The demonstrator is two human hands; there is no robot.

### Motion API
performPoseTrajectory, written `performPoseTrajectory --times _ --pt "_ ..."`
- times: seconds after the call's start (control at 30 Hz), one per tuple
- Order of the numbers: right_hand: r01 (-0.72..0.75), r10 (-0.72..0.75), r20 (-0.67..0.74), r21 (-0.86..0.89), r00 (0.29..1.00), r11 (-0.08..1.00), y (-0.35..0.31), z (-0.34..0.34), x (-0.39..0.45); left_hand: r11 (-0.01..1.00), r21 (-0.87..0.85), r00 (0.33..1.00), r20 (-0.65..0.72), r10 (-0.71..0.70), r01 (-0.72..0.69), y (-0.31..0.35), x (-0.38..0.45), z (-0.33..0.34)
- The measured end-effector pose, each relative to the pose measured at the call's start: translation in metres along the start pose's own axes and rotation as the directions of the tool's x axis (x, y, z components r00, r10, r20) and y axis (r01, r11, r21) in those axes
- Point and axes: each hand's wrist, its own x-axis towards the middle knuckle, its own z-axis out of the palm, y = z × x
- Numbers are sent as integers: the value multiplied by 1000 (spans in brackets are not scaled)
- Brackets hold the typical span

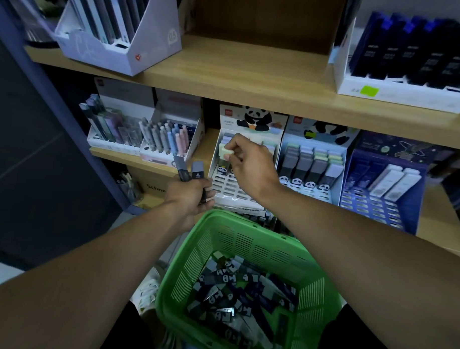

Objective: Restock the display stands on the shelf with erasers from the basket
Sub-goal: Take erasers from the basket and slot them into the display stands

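The right hand (246, 164) is pinching a pale green eraser (226, 150) at the upper left slot of the panda stand (224, 186), seemingly lengthwise to it, while the left hand (190, 196), lower left of the stand, is gripping two grey erasers (191, 170) above the basket (222, 226).

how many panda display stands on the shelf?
2. The left panda display stand sits behind the right hand, which pinches a pale green eraser. The right panda display stand is directly beside it. No others visible.
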Motion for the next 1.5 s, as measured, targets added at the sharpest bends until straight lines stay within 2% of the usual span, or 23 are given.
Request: performPoseTrajectory --times 0.17,0.43,0.73,0.83,0.93,1.03,1.1,1.2,1.27,1.33,1.4,1.5 --pt "-65 62 -36 -89 997 994 -6 2 4 1000 -30 999 -33 5 -6 -2 4 -3" --pt "-109 112 9 -145 994 983 -13 -1 8 998 -45 999 -34 38 -40 -1 1 -1" --pt "-81 88 17 -233 996 969 -9 -2 7 999 -23 998 45 38 -37 -1 -3 -5" --pt "-74 74 -2 -133 997 988 -12 -9 1 1000 -1 993 117 31 -31 1 -6 -5" --pt "-162 159 61 46 985 986 -14 -15 -7 999 34 970 239 31 -40 3 -14 -5" --pt "-333 284 219 236 933 913 -21 -24 -15 997 74 922 388 6 -38 5 -23 -5" --pt "-427 325 339 290 883 857 -24 -34 -20 997 80 892 451 -17 -21 5 -26 -2" --pt "-546 328 518 351 790 761 -17 -52 -23 999 -12 850 526 -39 53 6 -31 2" --pt "-591 284 590 426 756 685 -11 -64 -25 988 -92 806 591 -45 122 10 -34 5" --pt "-592 255 587 501 769 632 -7 -72 -27 977 -130 772 634 -47 167 13 -37 7" --pt "-567 266 529 559 806 605 -7 -75 -28 984 -110 763 645 -38 142 12 -41 12" --pt "-513 360 366 610 858 603 -8 -74 -27 999 -13 807 590 -35 53 7 -47 20"
